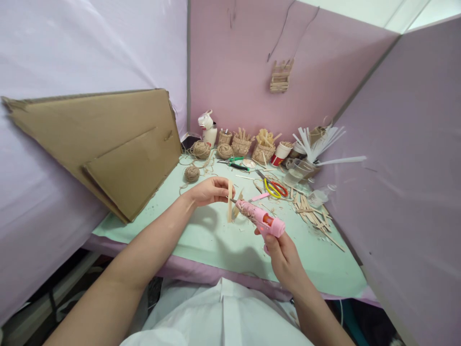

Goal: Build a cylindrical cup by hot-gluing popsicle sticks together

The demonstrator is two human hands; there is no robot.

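My left hand (209, 191) is closed on a small piece made of wooden craft sticks (230, 204), held upright above the green mat (201, 240). A pink hot glue gun (261, 219) is gripped in my right hand (283, 254). Its nozzle points left and touches or nearly touches the stick piece. Both hands hover over the middle of the mat, close to the front edge.
A big cardboard sheet (108, 139) leans at the left. Twine balls (192, 173), small twine-wrapped baskets (240, 144), scissors (275, 188), pliers (234, 163), plastic cups (297, 170) and loose sticks (313, 214) crowd the back and right. A stick craft (281, 77) hangs on the pink wall.
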